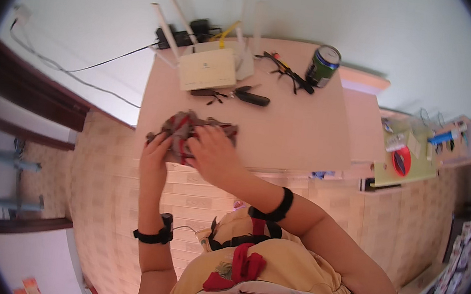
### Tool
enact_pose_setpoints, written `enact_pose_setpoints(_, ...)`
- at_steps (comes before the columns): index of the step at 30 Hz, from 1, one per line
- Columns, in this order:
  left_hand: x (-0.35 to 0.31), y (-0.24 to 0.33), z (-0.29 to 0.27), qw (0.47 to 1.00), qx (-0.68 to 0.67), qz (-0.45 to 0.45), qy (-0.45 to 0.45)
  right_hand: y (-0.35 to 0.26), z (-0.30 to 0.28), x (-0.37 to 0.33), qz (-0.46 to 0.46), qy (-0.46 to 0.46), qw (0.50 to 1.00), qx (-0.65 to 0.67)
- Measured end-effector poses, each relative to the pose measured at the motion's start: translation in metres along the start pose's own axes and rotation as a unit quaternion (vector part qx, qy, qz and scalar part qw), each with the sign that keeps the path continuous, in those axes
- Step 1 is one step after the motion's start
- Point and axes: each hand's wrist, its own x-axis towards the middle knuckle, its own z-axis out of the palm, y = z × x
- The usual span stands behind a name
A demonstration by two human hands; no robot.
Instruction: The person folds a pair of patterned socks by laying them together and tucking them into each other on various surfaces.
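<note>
A crumpled grey-brown cloth (pixel 181 124) with red stripes lies bunched at the near left edge of the pale table. My left hand (pixel 156 151) has its fingers curled onto the cloth's left side. From the right, my right hand (pixel 215 152) rests over the cloth, fingers bent into its folds. Both palms face down, so the undersides of the fingers are hidden. Beyond the cloth lie a black folding tool (pixel 252 97) and a small dark clip-like item (pixel 208 94), just in front of a white router (pixel 208 69).
The pale table (pixel 294 136) stands against a wall. A dark green can (pixel 323 66) and black-and-yellow tools (pixel 287 73) sit at its back right. Black adapters (pixel 173 37) with cables lie behind the router. At the right is a low shelf with a red round item (pixel 401 160).
</note>
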Motion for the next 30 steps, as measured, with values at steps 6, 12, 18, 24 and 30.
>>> enact_pose_setpoints(6,0.000,0.000,0.008,0.999,-0.025,-0.029,-0.009,0.007,-0.002,-0.004,-0.004,0.026,0.999,0.030)
enact_pose_setpoints(12,-0.004,0.014,0.017,1.000,-0.002,-0.023,0.007,0.022,-0.017,-0.020,-0.014,0.020,0.999,0.031)
enact_pose_setpoints(18,-0.010,0.100,0.051,0.999,0.006,0.032,0.004,0.072,-0.081,-0.071,-0.015,-0.037,0.999,0.031)
enact_pose_setpoints(24,-0.018,0.231,0.126,0.997,-0.031,0.071,-0.012,0.151,-0.191,-0.137,0.002,-0.102,0.995,0.003)
enact_pose_setpoints(30,0.019,0.289,0.186,0.997,0.004,0.080,0.002,0.230,-0.228,-0.136,0.004,-0.072,0.997,0.014)
